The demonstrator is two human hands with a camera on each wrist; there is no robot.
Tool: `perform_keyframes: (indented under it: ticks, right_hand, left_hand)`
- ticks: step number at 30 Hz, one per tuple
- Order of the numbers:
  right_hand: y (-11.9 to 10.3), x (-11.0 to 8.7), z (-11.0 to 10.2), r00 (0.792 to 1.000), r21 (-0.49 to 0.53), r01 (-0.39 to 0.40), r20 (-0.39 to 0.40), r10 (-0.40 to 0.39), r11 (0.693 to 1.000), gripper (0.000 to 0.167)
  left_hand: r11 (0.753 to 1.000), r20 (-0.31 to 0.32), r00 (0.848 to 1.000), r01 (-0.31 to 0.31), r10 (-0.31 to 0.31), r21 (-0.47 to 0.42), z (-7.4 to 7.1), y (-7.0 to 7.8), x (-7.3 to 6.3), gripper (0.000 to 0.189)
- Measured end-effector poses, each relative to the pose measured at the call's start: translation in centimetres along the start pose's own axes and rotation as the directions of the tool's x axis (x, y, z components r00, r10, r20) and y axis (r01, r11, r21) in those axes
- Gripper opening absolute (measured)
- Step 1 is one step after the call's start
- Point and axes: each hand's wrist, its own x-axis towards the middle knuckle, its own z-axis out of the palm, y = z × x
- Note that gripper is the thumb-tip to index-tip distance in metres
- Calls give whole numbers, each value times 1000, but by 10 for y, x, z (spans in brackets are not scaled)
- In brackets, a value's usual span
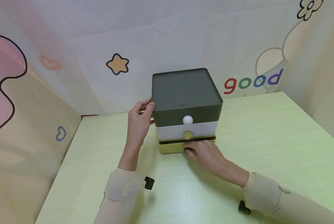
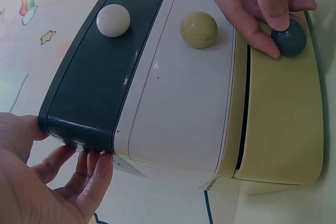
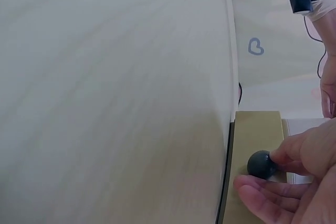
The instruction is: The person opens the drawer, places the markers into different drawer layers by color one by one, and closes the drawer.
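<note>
A three-tier drawer box (image 1: 187,90) stands on the table, with a dark green tier on top, a white one in the middle and a yellow one below. The bottom yellow drawer (image 2: 281,114) sits a little forward, and a narrow dark gap shows along its upper edge. My right hand (image 1: 207,155) pinches its dark green knob (image 3: 261,164) between thumb and fingers. At the box's left side, my left hand (image 1: 138,121) rests its fingertips and thumb against the green top tier. A white knob (image 2: 113,20) and a yellow knob (image 2: 199,29) are untouched.
The light green table (image 1: 99,161) ends at a pale printed backdrop (image 1: 178,40) behind the box. Fabric walls stand to the left and right. A black wrist piece (image 1: 149,183) is near the left sleeve, another (image 1: 244,207) by the right sleeve.
</note>
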Motion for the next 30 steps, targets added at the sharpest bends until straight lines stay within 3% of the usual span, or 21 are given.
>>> perform_keyframes:
  ticks: [19, 30]
  right_hand:
    - [5, 7, 2, 996, -72, 2, -86, -8, 997, 8]
    - [7, 8, 2, 998, -62, -3, -62, -1, 998, 11]
  left_hand:
    - [1000, 2, 1000, -7, 7, -5, 1, 1, 0, 34]
    - [1000, -5, 1000, -16, 16, -7, 1, -1, -1, 35]
